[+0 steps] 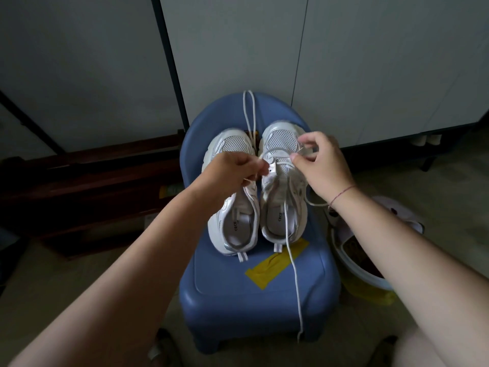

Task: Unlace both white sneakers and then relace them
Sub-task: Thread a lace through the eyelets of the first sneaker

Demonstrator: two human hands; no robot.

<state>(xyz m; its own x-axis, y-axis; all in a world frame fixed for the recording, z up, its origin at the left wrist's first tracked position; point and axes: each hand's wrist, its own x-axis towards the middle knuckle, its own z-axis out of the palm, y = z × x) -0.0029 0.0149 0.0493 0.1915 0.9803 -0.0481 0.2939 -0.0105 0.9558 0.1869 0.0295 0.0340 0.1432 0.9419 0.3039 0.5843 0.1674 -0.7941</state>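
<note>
1. All the action is centred on the right-hand sneaker [283, 186]. It is stood beside its partner, the left-hand sneaker [232, 207], on the seat of a blue plastic chair [254, 300]. Toes are pointed away and heels toward the camera, so the eyelet rows are presented straight to the hands.
2. A white lace [292, 266] is seen threaded only through the eyelets nearest the toe, where a small loop is arched across. One long tail is let fall over the heel and off the front of the seat, well out of the working area.
3. The left-hand sneaker looks bare of lacing. A second lace [254, 115] is draped up over the chair back between the two toes, parked there, it is judged, until wanted.
4. The left hand [232, 173] is closed in a pinch on a lace strand at the inner edge of the right-hand sneaker. Knuckles are turned up, and the forearm is reached in from the lower left.
5. The right hand [325, 160] is pinched on the lace at the outer side of the same shoe. Thumb and forefinger are pressed together and the other fingers lifted clear. A thin red thread bracelet [342, 193] is worn at the wrist.
6. The hands are held apart, one on either side of the tongue, probably so the lace can be drawn evenly. Whether it is being pulled out or fed in cannot be told.
7. Further out, a strip of yellow tape [277, 263] is stuck on the seat. A pale bucket [370, 276] is stood just beside the chair on the right.
</note>
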